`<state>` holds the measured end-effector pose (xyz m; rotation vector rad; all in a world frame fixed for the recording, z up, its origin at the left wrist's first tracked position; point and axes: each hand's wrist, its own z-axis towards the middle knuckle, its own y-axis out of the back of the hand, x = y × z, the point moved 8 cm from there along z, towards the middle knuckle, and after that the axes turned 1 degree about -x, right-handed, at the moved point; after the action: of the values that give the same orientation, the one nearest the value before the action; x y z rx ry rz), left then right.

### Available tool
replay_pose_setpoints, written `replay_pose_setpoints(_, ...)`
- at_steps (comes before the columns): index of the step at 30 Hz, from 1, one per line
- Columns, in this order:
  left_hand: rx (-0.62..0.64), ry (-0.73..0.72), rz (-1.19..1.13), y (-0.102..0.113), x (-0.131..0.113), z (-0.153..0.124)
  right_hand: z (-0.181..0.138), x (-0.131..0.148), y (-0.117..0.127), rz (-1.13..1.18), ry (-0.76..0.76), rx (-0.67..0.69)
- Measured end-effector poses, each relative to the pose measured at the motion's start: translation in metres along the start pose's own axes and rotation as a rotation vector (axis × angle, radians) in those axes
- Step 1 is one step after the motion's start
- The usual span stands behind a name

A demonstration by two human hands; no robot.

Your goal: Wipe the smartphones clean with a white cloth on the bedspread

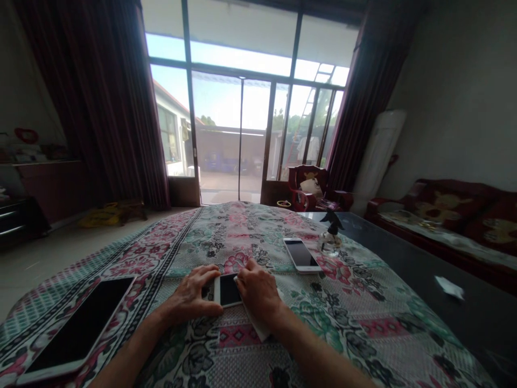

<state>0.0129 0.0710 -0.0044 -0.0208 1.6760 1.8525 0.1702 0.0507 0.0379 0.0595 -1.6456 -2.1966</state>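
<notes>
A white-framed smartphone point(229, 291) lies flat, dark screen up, on the flowered tablecloth point(238, 237). My left hand point(196, 293) holds its left end, thumb at the near edge and fingers at the far edge. My right hand point(260, 293) is closed round a white cloth or tissue point(258, 325) and presses on the right part of the screen, hiding that end. Beyond it to the right is a second white smartphone point(301, 255). A clear spray bottle point(330, 242) with a black trigger head stands beside that one. To my left lies a white-framed tablet point(81, 328), screen up.
A dark tabletop point(388, 258) shows past the cloth on the right, with a crumpled white paper point(449, 288) on it. A red sofa point(444, 210) and a red armchair point(309, 186) stand farther off. Glass doors point(230, 134) between dark curtains face me.
</notes>
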Motion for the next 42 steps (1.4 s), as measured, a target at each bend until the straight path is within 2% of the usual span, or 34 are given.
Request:
replay_pose_setpoints(4, -0.007, -0.008, 0.006, 0.002, -0.004, -0.001, -0.001, 0.013, -0.005, 0.018, 0.074, -0.006)
replay_pose_setpoints(13, 0.011, 0.017, -0.021, 0.007, -0.008, -0.004, 0.006, -0.034, 0.007, -0.075, -0.066, -0.055)
replay_pose_setpoints(19, -0.016, 0.006, -0.040, 0.010, -0.012, -0.003, 0.003, -0.037, 0.005, -0.095, -0.067, -0.050)
replay_pose_setpoints(27, -0.034, -0.006, -0.050, 0.014, -0.018, -0.003, -0.004, -0.012, -0.004, -0.040, 0.051, -0.039)
replay_pose_setpoints(35, -0.060, -0.017, -0.045, 0.008, -0.011, -0.003, -0.012, 0.020, -0.006, 0.061, 0.183, -0.034)
replay_pose_setpoints(42, -0.044, 0.025, -0.051, 0.011, -0.014, -0.004, -0.016, 0.039, -0.006, 0.082, 0.270, -0.006)
